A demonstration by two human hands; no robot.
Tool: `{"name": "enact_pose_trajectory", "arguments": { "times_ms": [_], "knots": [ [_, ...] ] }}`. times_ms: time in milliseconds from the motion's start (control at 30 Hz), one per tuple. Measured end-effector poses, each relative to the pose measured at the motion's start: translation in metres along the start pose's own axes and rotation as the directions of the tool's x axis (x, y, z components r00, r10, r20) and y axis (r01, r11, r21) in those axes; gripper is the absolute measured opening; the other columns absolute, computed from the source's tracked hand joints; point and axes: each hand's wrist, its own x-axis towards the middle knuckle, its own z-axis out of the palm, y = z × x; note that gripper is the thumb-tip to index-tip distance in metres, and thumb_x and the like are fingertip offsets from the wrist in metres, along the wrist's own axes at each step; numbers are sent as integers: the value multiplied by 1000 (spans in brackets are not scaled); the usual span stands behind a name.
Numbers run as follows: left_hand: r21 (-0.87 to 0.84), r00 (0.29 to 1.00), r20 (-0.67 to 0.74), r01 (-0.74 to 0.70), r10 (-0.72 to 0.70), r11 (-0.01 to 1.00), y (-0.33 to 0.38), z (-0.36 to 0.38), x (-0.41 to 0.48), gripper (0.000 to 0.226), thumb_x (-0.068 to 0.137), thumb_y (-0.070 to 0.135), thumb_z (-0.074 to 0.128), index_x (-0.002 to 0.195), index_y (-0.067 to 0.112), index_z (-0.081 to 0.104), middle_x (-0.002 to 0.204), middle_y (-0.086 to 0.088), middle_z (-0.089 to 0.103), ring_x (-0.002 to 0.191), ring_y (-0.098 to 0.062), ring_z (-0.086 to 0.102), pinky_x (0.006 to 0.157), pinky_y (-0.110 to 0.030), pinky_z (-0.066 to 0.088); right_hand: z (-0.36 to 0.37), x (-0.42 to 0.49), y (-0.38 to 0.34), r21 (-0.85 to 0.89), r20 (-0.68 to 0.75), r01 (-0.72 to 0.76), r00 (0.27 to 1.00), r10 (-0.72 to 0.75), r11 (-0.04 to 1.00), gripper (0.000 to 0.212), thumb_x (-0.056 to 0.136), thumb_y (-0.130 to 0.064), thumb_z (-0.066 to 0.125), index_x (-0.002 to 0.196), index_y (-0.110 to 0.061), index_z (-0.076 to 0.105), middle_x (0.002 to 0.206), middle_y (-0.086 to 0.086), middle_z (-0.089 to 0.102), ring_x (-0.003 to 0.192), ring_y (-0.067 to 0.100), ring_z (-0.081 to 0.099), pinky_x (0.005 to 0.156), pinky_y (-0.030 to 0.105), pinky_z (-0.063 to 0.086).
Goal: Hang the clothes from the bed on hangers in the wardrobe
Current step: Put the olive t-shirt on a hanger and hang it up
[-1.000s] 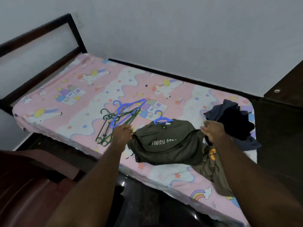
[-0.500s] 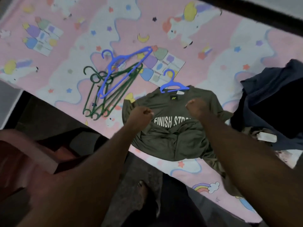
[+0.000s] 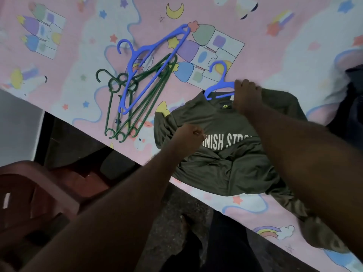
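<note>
Head view: olive T-shirt [image 3: 225,158] lies at the near edge of the bed [image 3: 78,46], a blue hanger [image 3: 220,85] in its neck with the hook sticking out. The left hand [image 3: 188,138] pinches the chest fabric; the right hand [image 3: 247,97] grips the collar over the hanger's arm. By my reading this garment is nearly hangered but not hung. Dark clothes [image 3: 353,107] and spare hangers [image 3: 135,99] wait; no wardrobe shows.

shirt [image 3: 225,163] on bed [image 3: 78,36] | loose hangers [image 3: 135,55] left of it (overlapping) | single hanger [image 3: 222,84] at collar
</note>
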Motion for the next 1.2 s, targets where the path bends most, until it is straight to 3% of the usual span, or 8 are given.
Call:
{"name": "enact_pose_trajectory", "arguments": {
  "times_ms": [100, 300, 400, 600, 667, 767, 1000, 1200],
  "knots": [
    [18, 1000, -2, 6, -6, 1000, 3, -5, -1, 16, 91, 16, 59, 79, 9, 67, 65, 2, 60, 57, -7, 52, 59, -21, 34, 5, -4, 0, 116, 7, -10, 1000, 9, 993, 41, 87, -8, 61, 123, 1, 45, 118, 24, 55, 108, 42, 54, 91, 47, 42],
    [100, 1000, -23, -10, 13, 995, 5, -19, -13, 19, 92, 15, 58, 98, 3, 70, 83, -5, 65, 79, -18, 60, 70, -25, 42, -9, -36, 2, 335, 9, 4, 1000, -8, 942, 33, 87, -7, 63, 115, 2, 50, 107, 26, 57, 98, 43, 56, 79, 43, 41],
    [143, 1000, -15, -24, 26, 989, 2, -25, -25, 15, 90, 13, 57, 84, 3, 66, 80, -10, 67, 81, -25, 63, 70, -30, 45, -23, -57, 2, 343, -65, 16, 998, 6, 939, 26, 85, -6, 64, 105, -1, 49, 91, 23, 63, 85, 42, 59, 70, 39, 40],
    [207, 992, -54, -102, 116, 973, -16, -36, -71, 25, 87, 9, 54, 63, 13, 51, 66, -2, 55, 77, -28, 58, 62, -27, 32, -58, -115, -17, 279, -130, 31, 992, 6, 960, 20, 87, -7, 61, 104, -5, 50, 91, 20, 64, 87, 42, 60, 76, 40, 40],
    [246, 988, -59, -126, 144, 961, -23, -45, -90, 15, 88, 8, 54, 81, 2, 66, 85, -14, 68, 88, -33, 63, 65, -27, 38, -77, -136, -28, 266, -155, 38, 988, 4, 963, 17, 88, -5, 57, 103, -7, 49, 90, 18, 64, 87, 42, 59, 74, 38, 36],
    [341, 973, -90, -169, 211, 925, -28, -68, -120, 23, 91, 12, 55, 105, 2, 69, 107, -16, 69, 103, -34, 62, 79, -30, 44, -116, -169, -45, 265, -204, 73, 979, -18, 961, 14, 91, -6, 55, 95, -13, 44, 90, 17, 64, 87, 41, 58, 73, 37, 34],
    [424, 880, -218, -303, 421, 853, -6, -166, -180, 33, 82, 23, 58, 107, 2, 62, 108, -20, 64, 105, -37, 59, 81, -36, 46, -241, -259, -96, 277, -408, 139, 913, -15, 951, 15, 90, -10, 59, 89, -14, 45, 82, 9, 60, 83, 36, 58, 67, 36, 38],
    [496, 741, -315, -404, 593, 769, 68, -251, -250, 67, 87, 29, 68, 144, 11, 39, 142, -14, 46, 131, -30, 43, 104, -36, 38, -355, -348, -135, 265, -621, 226, 783, -13, 937, 18, 87, -13, 63, 86, -17, 46, 82, 6, 58, 79, 28, 53, 64, 34, 34]
  ]
}}
